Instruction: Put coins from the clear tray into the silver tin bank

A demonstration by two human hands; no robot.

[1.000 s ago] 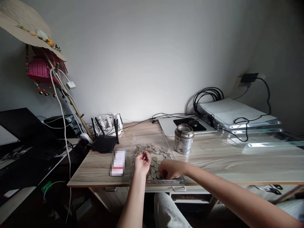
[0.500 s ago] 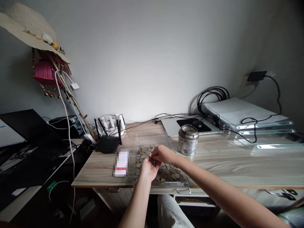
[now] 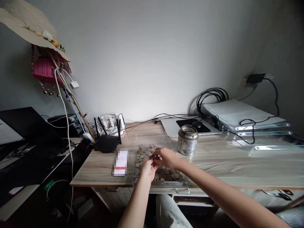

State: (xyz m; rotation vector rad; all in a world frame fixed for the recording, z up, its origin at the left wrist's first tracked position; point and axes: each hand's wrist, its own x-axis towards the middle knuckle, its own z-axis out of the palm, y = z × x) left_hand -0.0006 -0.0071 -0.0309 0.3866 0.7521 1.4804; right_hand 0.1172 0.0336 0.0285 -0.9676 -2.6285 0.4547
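— What has changed for us since a second ago?

— Our right hand (image 3: 166, 157) has left the tray's near edge and come up to meet our left hand (image 3: 148, 169) over the coins (image 3: 142, 151). Fingertips of both pinch together at a coin between them; whether one hand alone grips it, we cannot tell.

— Where are the coins?

— Spread across the clear tray (image 3: 136, 139) at the desk's (image 3: 225, 161) near edge. At nine o'clock of the tray lies a blurred white card (image 3: 120, 162); at ten o'clock stands the black router (image 3: 108, 142); at two o'clock, the metal tin (image 3: 187, 140).
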